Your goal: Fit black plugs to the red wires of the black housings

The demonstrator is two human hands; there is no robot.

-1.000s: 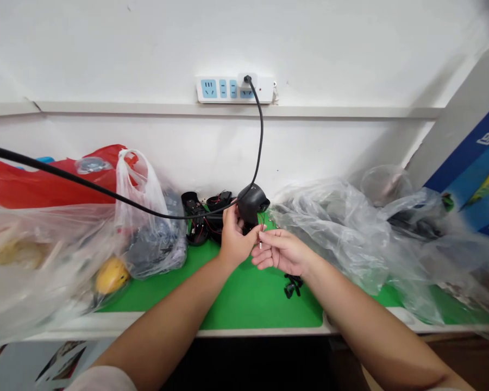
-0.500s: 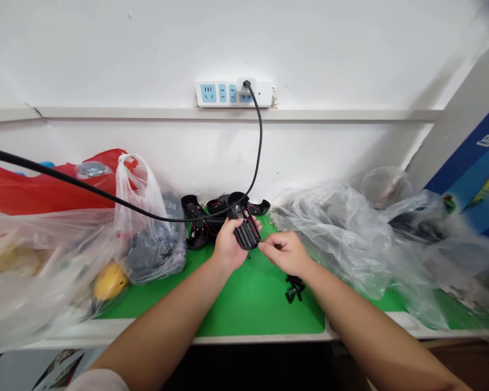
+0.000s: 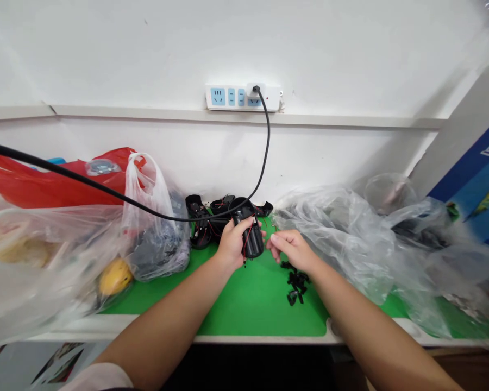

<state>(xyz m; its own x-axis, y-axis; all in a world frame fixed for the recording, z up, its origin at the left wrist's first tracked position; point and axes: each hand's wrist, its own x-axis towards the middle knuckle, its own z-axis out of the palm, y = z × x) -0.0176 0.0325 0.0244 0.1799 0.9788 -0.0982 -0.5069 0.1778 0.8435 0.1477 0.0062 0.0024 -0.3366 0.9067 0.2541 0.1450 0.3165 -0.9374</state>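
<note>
My left hand is wrapped round a black plastic housing with red wires on it, held just above the green mat. Just to its right, my right hand has its fingers curled together, with nothing I can make out in them. Several small black clips lie on the mat beside my right wrist. More black housings with red wires sit behind my left hand against the wall.
A black cable runs from the power strip on the wall down past my hands and off to the left. Clear plastic bags crowd the right, bags with a yellow object and a red bag the left. A blue box stands far right.
My left hand brought the black housing down from the back and turned it towards me. My right hand let its thin pin-like piece out of sight and curled closed.
</note>
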